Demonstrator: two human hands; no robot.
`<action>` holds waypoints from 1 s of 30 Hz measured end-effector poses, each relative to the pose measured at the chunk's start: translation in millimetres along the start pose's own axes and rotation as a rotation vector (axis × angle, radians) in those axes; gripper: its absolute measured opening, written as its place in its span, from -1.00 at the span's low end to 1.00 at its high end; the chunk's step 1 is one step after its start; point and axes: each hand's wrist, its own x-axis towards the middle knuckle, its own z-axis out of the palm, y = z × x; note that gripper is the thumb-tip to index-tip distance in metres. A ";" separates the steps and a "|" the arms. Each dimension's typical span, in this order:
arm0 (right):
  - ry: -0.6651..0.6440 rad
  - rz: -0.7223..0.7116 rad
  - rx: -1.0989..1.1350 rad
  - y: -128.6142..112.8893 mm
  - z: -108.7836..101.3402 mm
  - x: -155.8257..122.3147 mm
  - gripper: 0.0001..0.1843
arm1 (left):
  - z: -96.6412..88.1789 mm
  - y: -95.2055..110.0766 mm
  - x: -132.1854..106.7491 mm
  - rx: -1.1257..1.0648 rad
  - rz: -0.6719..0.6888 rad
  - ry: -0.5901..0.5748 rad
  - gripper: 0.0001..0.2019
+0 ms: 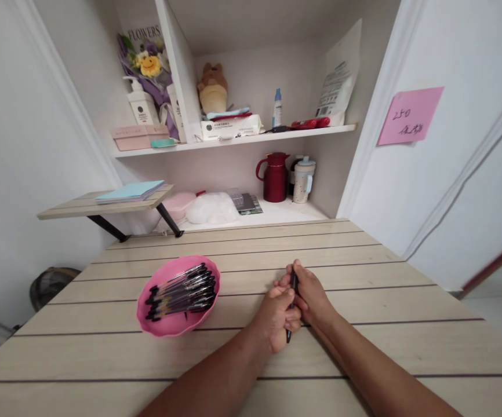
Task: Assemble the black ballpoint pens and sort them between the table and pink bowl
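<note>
Gripped: black pen — left hand and right hand both closed on it — right of pink bowl.

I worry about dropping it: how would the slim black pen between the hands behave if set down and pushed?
The slim black pen would probably roll, since its visible parts look round. They line up straight, suggesting stiffness. Being so thin, it is likely light.

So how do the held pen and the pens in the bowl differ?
The held pen is in the left grip and right grip; the bowl pens lie bunched in the bowl. The held pen points roughly away from the person; the bowl pens lie more crosswise. Both show black parts.
</note>
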 end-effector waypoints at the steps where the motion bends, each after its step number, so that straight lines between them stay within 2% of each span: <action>1: -0.004 -0.002 0.014 0.1 0.0 -0.2 -0.58 | -0.2 0.0 0.2 0.009 0.003 0.009 -0.64; 5: -0.050 0.023 0.005 -2.0 0.4 -1.6 -0.58 | -0.8 2.3 0.1 0.085 0.022 0.066 -0.66; 10: -0.070 0.019 -0.011 -5.7 0.3 -2.3 -0.60 | -0.3 3.0 -1.8 0.126 0.004 0.041 -0.66; 15: 0.005 0.079 0.140 -4.5 -0.8 0.1 -0.63 | 3.7 -4.5 -3.3 0.116 0.033 0.043 -0.64; 21: -0.052 0.025 0.245 -10.7 -1.5 2.7 -0.64 | 3.0 -3.3 -5.0 0.110 0.034 -0.004 -0.68; 26: 0.011 -0.043 0.467 -22.5 -19.8 14.7 -0.71 | -0.8 3.3 -8.2 0.134 -0.077 -0.092 -0.70; 28: 0.039 -0.073 0.518 -25.5 -29.2 20.6 -0.77 | -1.9 4.3 -8.6 0.129 -0.072 -0.111 -0.69; 30: 0.037 -0.050 0.476 -27.0 -34.9 23.4 -0.82 | -2.9 4.8 -8.3 0.108 -0.047 -0.107 -0.68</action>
